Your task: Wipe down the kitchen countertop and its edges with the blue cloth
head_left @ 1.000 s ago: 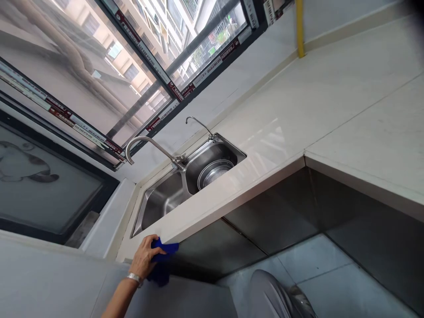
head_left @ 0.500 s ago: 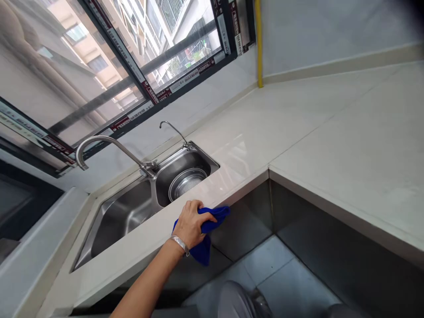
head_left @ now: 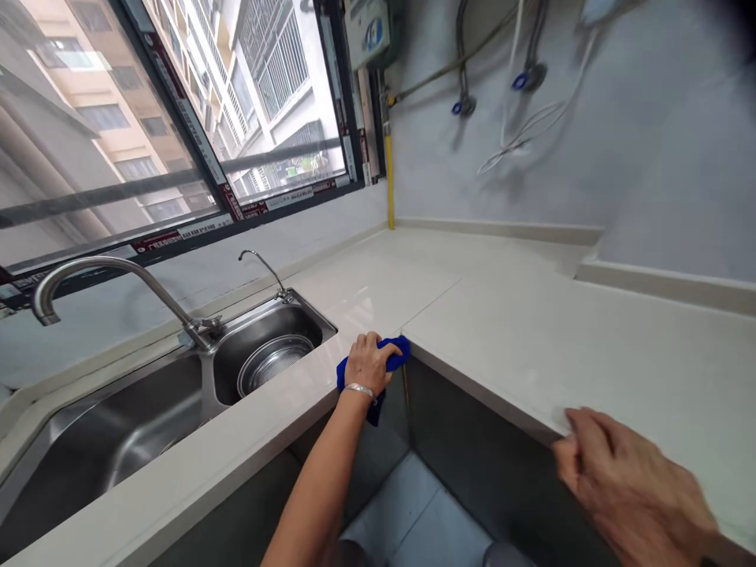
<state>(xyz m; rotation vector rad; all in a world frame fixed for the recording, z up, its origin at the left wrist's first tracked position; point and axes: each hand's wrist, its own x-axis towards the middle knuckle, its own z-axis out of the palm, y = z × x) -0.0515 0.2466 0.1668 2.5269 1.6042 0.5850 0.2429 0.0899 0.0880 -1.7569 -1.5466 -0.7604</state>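
Cloth: a blue cloth is seen near the middle of the frame, bunched at the inner corner of the desk, with a loose end hung below the edge.
Handling: the cloth is judged light, soft and limp, neither fragile nor likely to slip; its shape would be set by whatever it is pressed against.
Hold: it is best gripped by the bunched middle, with the thumb set on one side and the flat of the hand behind; if taken by the hanging end, little control would be given.
Left hand: the cloth is clamped between thumb and fingers by the left hand, and a bracelet is worn at the wrist.
Right hand: nothing is seen to be held by the right hand, lower right; its fingers are bent but blurred, and neither their gap nor contact with the desk edge can be told.
Sink: a strainer is held in the right basin of the sink, left of the frame.
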